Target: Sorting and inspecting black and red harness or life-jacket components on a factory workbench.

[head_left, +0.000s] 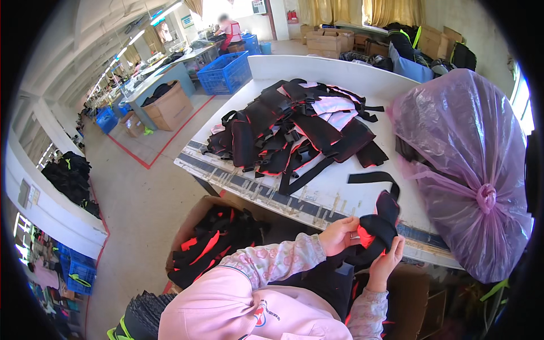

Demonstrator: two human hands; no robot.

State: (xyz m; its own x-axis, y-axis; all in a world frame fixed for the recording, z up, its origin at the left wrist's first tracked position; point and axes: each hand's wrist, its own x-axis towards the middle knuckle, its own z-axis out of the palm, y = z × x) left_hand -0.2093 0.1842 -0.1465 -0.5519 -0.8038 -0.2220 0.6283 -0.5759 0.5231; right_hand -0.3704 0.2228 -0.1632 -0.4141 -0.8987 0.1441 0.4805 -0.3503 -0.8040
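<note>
Over the near edge of the white table (317,184), both hands grip a black padded strap (380,229) with red showing on its inner side. The strap is bent into a loop, and a loose black webbing end reaches onto the tabletop. My left hand (339,236) has its fingers closed on the red part from the left. Lower and to the right, my right hand (387,264) pinches the strap's other side. Farther back lies a heap of similar black padded straps (306,127) with red edges, pale pink backing and black buckles.
A knotted translucent purple plastic bag (464,164) bulges over the table's right side. Below the near edge stands a cardboard box (181,232) of black and red straps. A blue crate (225,73) is on the floor behind the table. Another person (229,31) works far back.
</note>
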